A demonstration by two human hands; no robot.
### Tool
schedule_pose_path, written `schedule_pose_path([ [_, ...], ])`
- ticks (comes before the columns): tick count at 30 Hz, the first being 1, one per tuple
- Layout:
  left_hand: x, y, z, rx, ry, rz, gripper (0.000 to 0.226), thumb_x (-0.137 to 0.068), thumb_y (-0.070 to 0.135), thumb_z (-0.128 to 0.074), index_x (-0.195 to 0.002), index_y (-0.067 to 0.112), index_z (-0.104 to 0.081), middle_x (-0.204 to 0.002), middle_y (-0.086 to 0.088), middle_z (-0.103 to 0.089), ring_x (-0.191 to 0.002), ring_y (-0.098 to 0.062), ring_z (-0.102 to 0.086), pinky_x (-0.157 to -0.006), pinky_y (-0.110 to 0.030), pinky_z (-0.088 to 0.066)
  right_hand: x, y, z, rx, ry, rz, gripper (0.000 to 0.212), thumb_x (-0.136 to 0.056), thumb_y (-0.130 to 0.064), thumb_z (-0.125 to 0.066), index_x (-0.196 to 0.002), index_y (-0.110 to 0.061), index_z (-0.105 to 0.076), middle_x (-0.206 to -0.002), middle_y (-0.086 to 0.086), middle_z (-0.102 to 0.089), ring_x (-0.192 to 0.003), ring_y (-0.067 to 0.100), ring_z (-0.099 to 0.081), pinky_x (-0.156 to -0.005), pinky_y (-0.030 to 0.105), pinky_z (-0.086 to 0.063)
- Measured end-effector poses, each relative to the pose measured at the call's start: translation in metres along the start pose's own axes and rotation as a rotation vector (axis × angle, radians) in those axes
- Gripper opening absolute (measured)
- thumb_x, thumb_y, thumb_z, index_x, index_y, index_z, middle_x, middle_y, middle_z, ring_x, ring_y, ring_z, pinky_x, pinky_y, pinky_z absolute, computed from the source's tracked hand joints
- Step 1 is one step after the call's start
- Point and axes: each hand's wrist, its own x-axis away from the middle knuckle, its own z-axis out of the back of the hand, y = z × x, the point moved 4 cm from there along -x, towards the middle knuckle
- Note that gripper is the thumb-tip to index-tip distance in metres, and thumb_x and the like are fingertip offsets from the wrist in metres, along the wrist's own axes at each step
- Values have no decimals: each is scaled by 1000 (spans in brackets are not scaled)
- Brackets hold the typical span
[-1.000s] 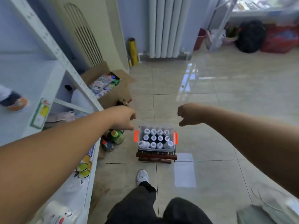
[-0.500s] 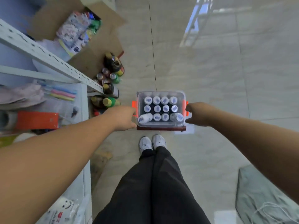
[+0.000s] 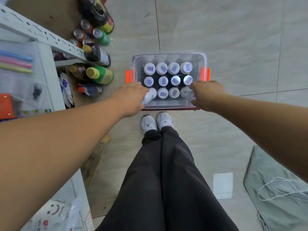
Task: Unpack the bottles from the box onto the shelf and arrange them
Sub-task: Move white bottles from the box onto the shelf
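Box: clear plastic, orange latches, on tiled floor
Bottles: round white caps, rows inside
Left hand: curls round left corner bottle
Right hand: curls round right corner bottle

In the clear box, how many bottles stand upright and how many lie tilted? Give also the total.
upright bottles: 10
tilted bottles: 2, one gripped by the left hand, one by the right hand
Total in the clear box: 12
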Motion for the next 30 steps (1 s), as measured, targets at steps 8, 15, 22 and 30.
schedule_pose_path([
  [8,-17,-2,-19,-87,82,-22,44,-88,39,-67,-126,19,-57,-127,-7,-62,-126,-29,-50,-115,-42,-25,-8,0,-16,23,69,24,33,-81,-25,-61,-112,-15,-58,-105,5,-63,-95,30,-61,-86,39,-37],
  [15,-31,1,-20,-120,211,18,46,-92,42,-60,-131,18,-53,-124,-6,-64,-116,-29,-59,-118,-42,-16,-19,-3,-22,-8,188,82,29,-83,-22,-60,-110,-10,-59,-108,10,-62,-99,35,-57,-92,42,-37],
  [22,-50,13,-24,221,236,25,53,-89,41,-69,-133,16,-52,-126,-10,-62,-109,-36,-59,-86,-45,-46,-32,-7,-30,-289,149,114,41,-86,-21,-62,-123,-8,-54,-114,14,-58,-98,35,-57,-79,44,-51],
  [30,-50,17,-5,451,228,139,46,-86,48,-70,-121,21,-56,-110,-4,-65,-96,-29,-59,-73,-37,-44,-31,3,-11,-462,145,-17,42,-84,-37,-67,-118,-12,-59,-102,7,-65,-87,28,-58,-69,33,-44],
])
